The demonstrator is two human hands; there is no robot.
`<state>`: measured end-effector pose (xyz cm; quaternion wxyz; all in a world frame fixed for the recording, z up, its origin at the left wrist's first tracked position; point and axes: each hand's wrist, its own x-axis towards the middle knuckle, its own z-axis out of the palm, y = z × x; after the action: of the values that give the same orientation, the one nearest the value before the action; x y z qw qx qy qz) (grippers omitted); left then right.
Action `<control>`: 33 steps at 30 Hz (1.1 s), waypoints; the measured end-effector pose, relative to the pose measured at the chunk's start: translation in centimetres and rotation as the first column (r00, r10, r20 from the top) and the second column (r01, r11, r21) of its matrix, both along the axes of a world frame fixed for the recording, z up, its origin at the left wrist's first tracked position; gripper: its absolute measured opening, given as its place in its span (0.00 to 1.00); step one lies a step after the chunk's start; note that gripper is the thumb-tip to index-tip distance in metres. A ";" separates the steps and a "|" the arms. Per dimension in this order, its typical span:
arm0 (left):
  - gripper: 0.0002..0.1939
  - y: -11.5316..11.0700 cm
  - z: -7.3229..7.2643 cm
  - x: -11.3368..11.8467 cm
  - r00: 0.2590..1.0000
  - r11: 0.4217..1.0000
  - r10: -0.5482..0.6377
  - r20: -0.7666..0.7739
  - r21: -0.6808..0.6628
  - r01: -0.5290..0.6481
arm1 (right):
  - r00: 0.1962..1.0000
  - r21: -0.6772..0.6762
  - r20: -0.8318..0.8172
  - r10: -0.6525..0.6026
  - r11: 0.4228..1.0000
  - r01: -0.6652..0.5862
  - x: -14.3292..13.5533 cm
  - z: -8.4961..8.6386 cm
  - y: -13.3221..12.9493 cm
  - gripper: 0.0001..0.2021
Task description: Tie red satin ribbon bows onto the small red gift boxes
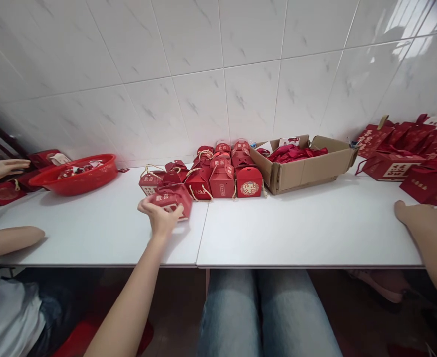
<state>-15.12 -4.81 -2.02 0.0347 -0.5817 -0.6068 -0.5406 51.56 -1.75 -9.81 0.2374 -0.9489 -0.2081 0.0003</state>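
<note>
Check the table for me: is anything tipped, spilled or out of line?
One red gift box lies tilted under the left hand, apart from the upright cluster of boxes by the wall. The cardboard carton sits askew. Nothing spilled.

The left hand (161, 214) covers the near side of the red gift box (171, 199) it grips. The right hand (424, 217) runs off the right edge, its fingertips cut away. A co-worker's hand (3, 168) is cropped at the left edge. The cardboard box (303, 171) hides most of its red contents.
</note>
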 end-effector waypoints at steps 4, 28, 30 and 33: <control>0.37 -2.1 -1.6 3.5 0.891 0.893 -0.449 -0.070 -0.041 0.447 | 1.000 -0.051 0.018 -0.016 0.999 0.016 -0.4 0.5 0.0 0.40; 0.42 -1.7 -2.0 7.2 0.476 0.420 -0.818 0.323 -0.230 0.878 | 0.953 0.111 0.240 0.187 0.969 -0.219 -3.7 2.2 -1.8 0.27; 0.41 -0.5 -1.8 7.4 0.476 0.423 -0.814 0.334 -0.222 0.879 | 0.873 0.129 0.365 0.323 0.911 -0.391 -5.5 2.6 -1.8 0.24; 0.41 1.5 -1.5 8.4 0.488 0.444 -0.807 0.331 -0.205 0.872 | 0.743 0.134 0.495 0.449 0.806 -0.577 -9.7 3.7 -0.7 0.22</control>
<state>-6.73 -3.32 -3.47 -0.3980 -0.7490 -0.3215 -0.4211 41.89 -2.47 -6.11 0.3056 -0.7846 -0.5095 -0.1774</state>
